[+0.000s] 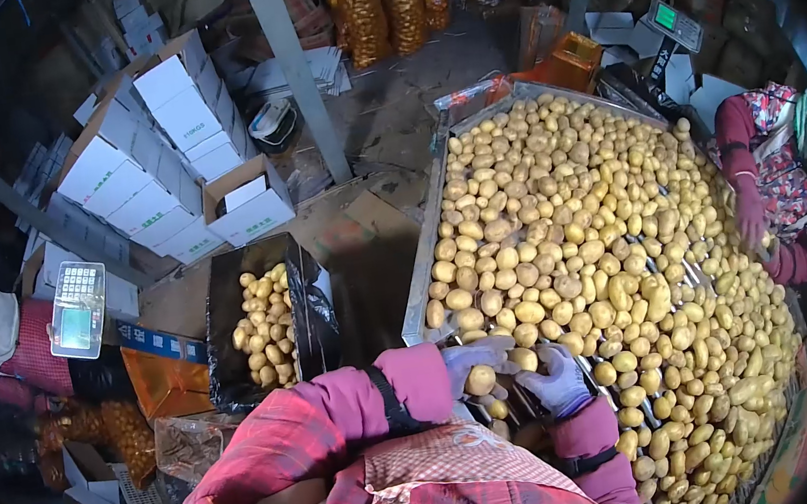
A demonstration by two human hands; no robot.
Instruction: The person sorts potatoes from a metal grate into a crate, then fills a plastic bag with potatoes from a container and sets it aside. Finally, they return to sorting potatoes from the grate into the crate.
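Both of my hands wear pale grey-purple gloves and work at the near left edge of a sorting table heaped with potatoes. My left hand is curled over a potato, fingers closed against it. Just to its right, my right hand has its thumb and fingers around another potato. Dark rollers show between potatoes below my hands. Left of the table, a carton lined with black plastic holds a layer of potatoes.
A co-worker reaches into the heap from the right; another person is at far left. White cartons are stacked at back left. Scale displays stand at left and back right. A metal post rises behind; filled net sacks stand beyond.
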